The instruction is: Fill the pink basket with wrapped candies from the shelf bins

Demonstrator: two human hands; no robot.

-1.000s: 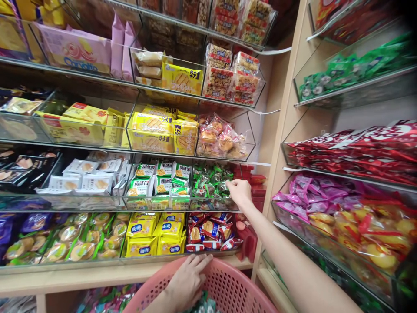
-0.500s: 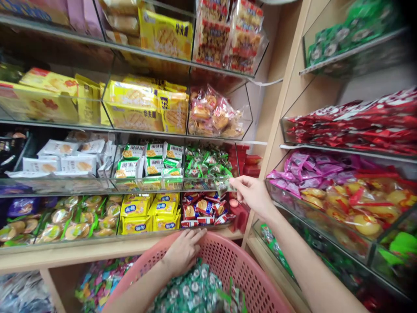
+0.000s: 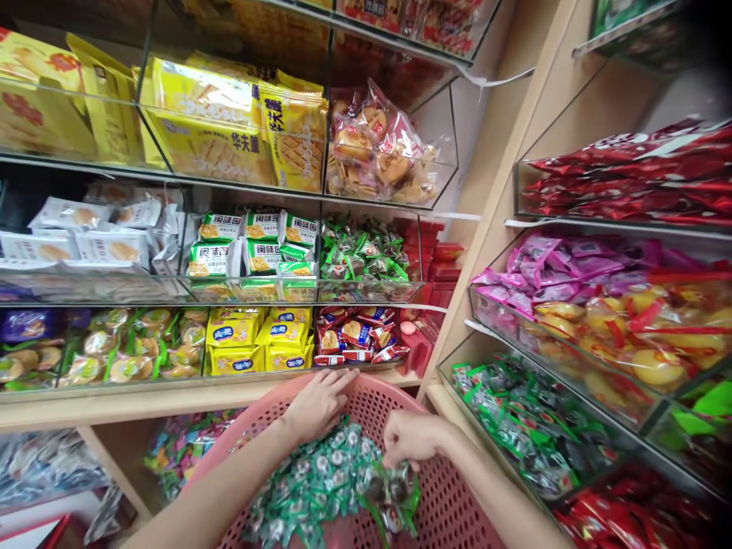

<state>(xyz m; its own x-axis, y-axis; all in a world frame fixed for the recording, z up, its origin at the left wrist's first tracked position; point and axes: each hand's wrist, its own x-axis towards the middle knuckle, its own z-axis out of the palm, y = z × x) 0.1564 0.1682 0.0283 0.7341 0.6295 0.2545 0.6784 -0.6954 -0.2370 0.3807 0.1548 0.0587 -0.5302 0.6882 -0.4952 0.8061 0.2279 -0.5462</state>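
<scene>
A pink perforated basket (image 3: 457, 503) sits low in front of me, holding a heap of green-wrapped sweets (image 3: 314, 484). My left hand (image 3: 317, 404) lies on the basket's far rim with its fingers stretched forward. My right hand (image 3: 412, 438) is inside the basket, fingers pinched on a small clear-and-green sweet packet (image 3: 394, 484) just above the heap. The clear shelf bin of matching green sweets (image 3: 363, 259) is up ahead, on the middle shelf.
Glass-fronted shelves of snacks fill the wall ahead: yellow biscuit packs (image 3: 229, 122), red packets (image 3: 357, 339), green and white packs (image 3: 252, 244). A wooden upright (image 3: 486, 229) divides these from slanted bins of red, pink and green sweets (image 3: 600, 305) on the right.
My right hand came down from the green sweets bin into the basket, carrying a packet. The view tipped downward. My left hand stayed on the basket rim.
</scene>
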